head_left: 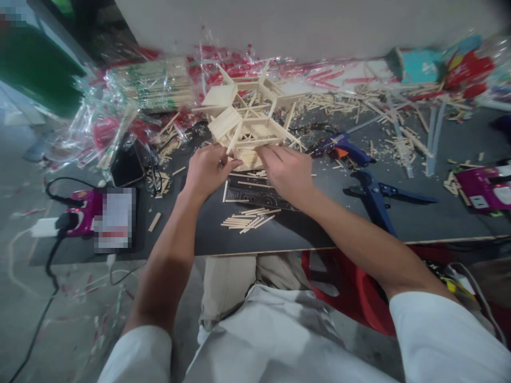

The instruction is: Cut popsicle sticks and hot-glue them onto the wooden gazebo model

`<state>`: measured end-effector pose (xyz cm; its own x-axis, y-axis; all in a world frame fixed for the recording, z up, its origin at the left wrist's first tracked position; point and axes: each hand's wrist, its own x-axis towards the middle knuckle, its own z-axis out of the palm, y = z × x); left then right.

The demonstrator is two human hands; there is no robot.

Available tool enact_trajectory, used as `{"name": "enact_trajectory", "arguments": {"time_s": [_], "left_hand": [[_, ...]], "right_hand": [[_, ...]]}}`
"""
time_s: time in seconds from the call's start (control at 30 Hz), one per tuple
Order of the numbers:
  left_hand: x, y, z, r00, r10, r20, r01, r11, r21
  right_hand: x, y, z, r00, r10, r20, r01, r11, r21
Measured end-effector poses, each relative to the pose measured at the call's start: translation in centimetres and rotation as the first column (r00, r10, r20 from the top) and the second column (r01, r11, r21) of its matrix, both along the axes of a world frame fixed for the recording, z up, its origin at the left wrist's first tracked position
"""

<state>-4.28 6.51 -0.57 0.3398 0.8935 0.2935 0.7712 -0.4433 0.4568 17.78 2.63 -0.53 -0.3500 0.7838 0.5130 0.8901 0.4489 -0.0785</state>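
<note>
Head view, and I'm looking down at both hands working on the stick model (249, 119), which sits on the bench (419, 213) towards its far edge, straight ahead. My left hand (205, 170) is at the model's near left corner, fingers (223, 159) pinched shut on one of its thin sticks. My right hand (287, 173) is just beside it, fingers (265, 154) curled onto the near panel and touching it; from here I cannot tell whether they grip or only press. Under the hands lies a black ruler (255, 194), with a small heap of loose sticks (249, 218) just in front of it. Right of the model there's a blue glue gun (343, 146), and nearer me a blue cutter (375, 197). A phone (126, 166) lies off to the left.
</note>
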Motion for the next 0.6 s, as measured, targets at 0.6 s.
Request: {"name": "enact_trajectory", "arguments": {"time_s": [0.6], "left_hand": [[0.43, -0.94, 0.82, 0.991, 0.127, -0.032, -0.127, 0.992, -0.002]], "right_hand": [[0.04, -0.20, 0.50, 0.999, 0.025, -0.024, -0.025, 0.999, -0.022]]}}
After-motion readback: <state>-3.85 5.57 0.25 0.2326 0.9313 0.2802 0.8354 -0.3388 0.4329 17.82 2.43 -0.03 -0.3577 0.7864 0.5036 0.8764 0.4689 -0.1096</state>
